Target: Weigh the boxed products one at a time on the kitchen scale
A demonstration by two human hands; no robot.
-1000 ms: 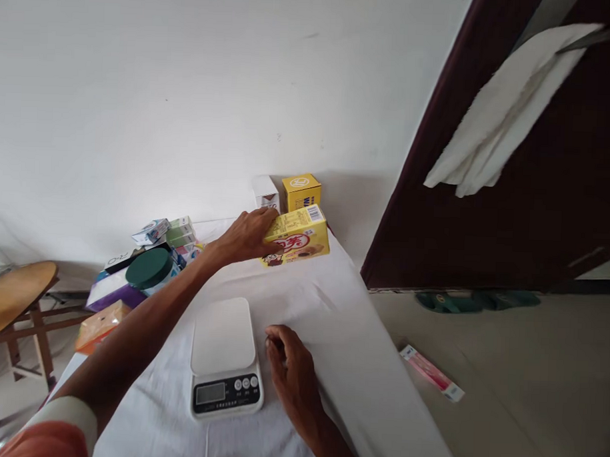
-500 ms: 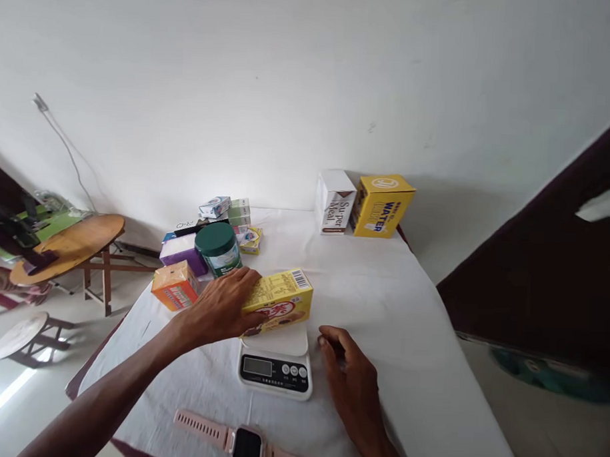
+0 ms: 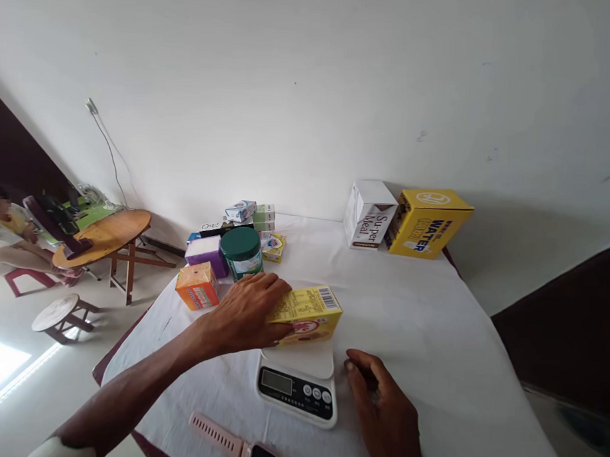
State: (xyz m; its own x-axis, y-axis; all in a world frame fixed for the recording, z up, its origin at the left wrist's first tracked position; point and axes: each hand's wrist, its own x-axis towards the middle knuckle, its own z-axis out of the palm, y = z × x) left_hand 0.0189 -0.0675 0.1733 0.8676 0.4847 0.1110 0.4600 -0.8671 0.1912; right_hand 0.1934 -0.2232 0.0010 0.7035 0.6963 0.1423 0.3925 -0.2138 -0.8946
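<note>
My left hand [image 3: 249, 310] grips a yellow snack box [image 3: 309, 314] with a red logo and a barcode, which sits on the platform of a white digital kitchen scale [image 3: 299, 381]. Just right of the scale, my right hand [image 3: 383, 408] rests on the white tablecloth [image 3: 421, 326] with its fingers curled; nothing shows in it.
A green-lidded jar [image 3: 241, 251], an orange box [image 3: 199, 286], a purple pack and small boxes crowd the table's left rear. A white box [image 3: 369, 214] and a yellow box [image 3: 425, 223] stand by the wall. A pink watch [image 3: 232, 444] lies at the near edge. A seated person and a round wooden table [image 3: 107, 229] are at left.
My left hand carried the yellow snack box from the far edge of the table back onto the scale. The view swung left. My right hand stayed beside the scale.
</note>
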